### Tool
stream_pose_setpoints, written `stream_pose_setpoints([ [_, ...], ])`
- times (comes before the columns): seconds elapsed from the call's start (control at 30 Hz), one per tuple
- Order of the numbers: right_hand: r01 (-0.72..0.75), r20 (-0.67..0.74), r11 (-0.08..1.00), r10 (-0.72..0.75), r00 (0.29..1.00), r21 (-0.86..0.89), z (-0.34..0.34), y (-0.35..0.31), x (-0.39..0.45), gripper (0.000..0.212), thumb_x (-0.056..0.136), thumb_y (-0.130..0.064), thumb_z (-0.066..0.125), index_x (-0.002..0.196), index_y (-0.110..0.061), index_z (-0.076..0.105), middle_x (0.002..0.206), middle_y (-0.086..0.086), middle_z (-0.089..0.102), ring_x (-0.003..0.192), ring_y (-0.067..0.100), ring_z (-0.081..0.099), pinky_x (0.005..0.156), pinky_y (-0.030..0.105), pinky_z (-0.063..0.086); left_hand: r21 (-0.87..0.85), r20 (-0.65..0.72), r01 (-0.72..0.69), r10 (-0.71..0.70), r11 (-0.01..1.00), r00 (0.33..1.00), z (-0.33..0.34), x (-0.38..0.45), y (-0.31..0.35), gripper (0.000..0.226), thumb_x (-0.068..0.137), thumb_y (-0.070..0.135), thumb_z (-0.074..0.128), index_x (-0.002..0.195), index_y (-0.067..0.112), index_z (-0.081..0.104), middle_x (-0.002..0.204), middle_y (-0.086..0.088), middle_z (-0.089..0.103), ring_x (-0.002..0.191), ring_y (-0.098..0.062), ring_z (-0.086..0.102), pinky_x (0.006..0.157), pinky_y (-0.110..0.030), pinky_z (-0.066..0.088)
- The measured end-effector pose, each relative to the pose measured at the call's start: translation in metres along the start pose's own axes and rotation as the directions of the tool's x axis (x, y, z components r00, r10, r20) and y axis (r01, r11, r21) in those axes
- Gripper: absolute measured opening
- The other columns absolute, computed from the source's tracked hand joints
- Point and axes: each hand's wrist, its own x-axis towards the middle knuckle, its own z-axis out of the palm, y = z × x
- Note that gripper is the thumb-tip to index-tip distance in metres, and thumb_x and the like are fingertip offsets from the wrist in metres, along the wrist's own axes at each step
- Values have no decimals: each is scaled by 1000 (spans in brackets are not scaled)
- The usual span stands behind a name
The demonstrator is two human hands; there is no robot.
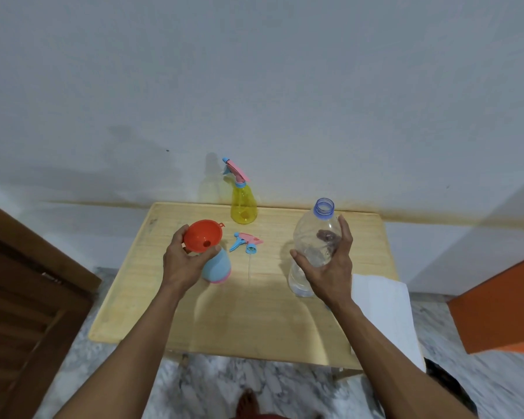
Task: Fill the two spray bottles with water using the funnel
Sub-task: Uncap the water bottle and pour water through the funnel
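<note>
Where hands work, yellow sprayer point(243, 204) stands behind, seemingly capped.

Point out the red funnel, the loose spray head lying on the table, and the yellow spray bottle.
red funnel point(202, 234): head view, on the inside of its cone.
loose spray head point(246, 241): head view, on its pink body.
yellow spray bottle point(243, 207): head view, on its yellow belly.

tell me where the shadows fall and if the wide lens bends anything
Head view: the yellow spray bottle casts a faint shadow left onto the wall; the arms shade the table nearest the camera; the table's edges splay outward, wide-angle distortion.
</note>
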Motion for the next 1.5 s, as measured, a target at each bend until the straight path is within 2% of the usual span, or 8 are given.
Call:
stream_pose_setpoints([
  [0.4, -31, 20, 999, 31, 999, 15, 0, 1, 2, 115, 67, -30, 94, 149, -51, 16, 128, -4, 58, 115, 11, 60, 95, 33, 50, -253, -183, -48, 1, 966, 983, 5, -20, 32, 84, 65, 17, 93, 137, 23, 51, 130, 2, 58, 117, -13, 60, 93, -28, 53],
  [0.53, -33, 13, 999, 32, 999, 30, -1, 3, 2, 115, 66, -30, 95, 149, -51, 18, 128, -5, 59, 114, 9, 61, 91, 22, 48, -311, -108, -83, 52, 947, 993, 25, -32, 63, 91, 56, 21, 94, 137, 21, 52, 120, 1, 63, 102, -9, 67, 82, -21, 55],
  [0.73, -53, -17, 997, 54, 998, 59, -8, 4, 10, 111, 65, -30, 95, 147, -52, 23, 123, -10, 63, 107, -12, 59, 82, 2, 44, -57, 71, 116, -112, 992, 991, 100, -43, 37, 88, 51, 47, 93, 126, 23, 54, 113, 1, 67, 99, -17, 67, 89, -43, 58],
  [0.93, -38, -65, 999, 39, 997, 26, -16, 10, 19, 113, 63, -28, 96, 147, -46, 24, 128, -4, 63, 112, -4, 59, 87, 8, 48, 146, 115, 265, -283, 953, 952, 153, -39, 2, 80, 66, 53, 84, 131, 19, 54, 124, 1, 65, 110, -21, 63, 94, -37, 54],
  [1.1, 6, -79, 1000, -5, 997, 16, -17, 18, 22, 112, 62, -23, 97, 146, -44, 26, 126, -26, 58, 115, -1, 60, 87, 12, 51, 180, 83, 381, -400, 907, 913, 179, -34, -3, 88, 63, 63, 76, 137, 24, 50, 130, 3, 61, 116, -20, 59, 100, -36, 50],
  [1.27, 30, -68, 999, -31, 997, -15, -17, 15, 20, 110, 64, -29, 95, 149, -34, 25, 128, -8, 59, 111, -10, 57, 83, 7, 49, 250, 80, 337, -366, 908, 927, 189, -29, 0, 88, 77, 50, 76, 148, 11, 40, 145, -8, 51, 133, -26, 48, 106, -35, 40],
  [1.37, 43, -63, 998, -45, 997, -38, -17, 16, 21, 112, 64, -36, 94, 150, -33, 23, 128, -26, 53, 113, -5, 59, 84, 17, 54, 289, 86, 353, -392, 890, 916, 188, -29, 1, 95, 78, 55, 74, 152, 12, 34, 151, -9, 45, 139, -27, 42, 112, -39, 38],
  [1.5, 27, -37, 998, -29, 999, -60, -23, 13, 21, 118, 62, -47, 93, 152, -40, 18, 136, -13, 56, 118, 8, 61, 84, 35, 59, 313, 98, 325, -371, 892, 923, 184, -33, 6, 104, 77, 61, 72, 156, 12, 24, 155, -9, 41, 142, -28, 39, 113, -40, 36],
])
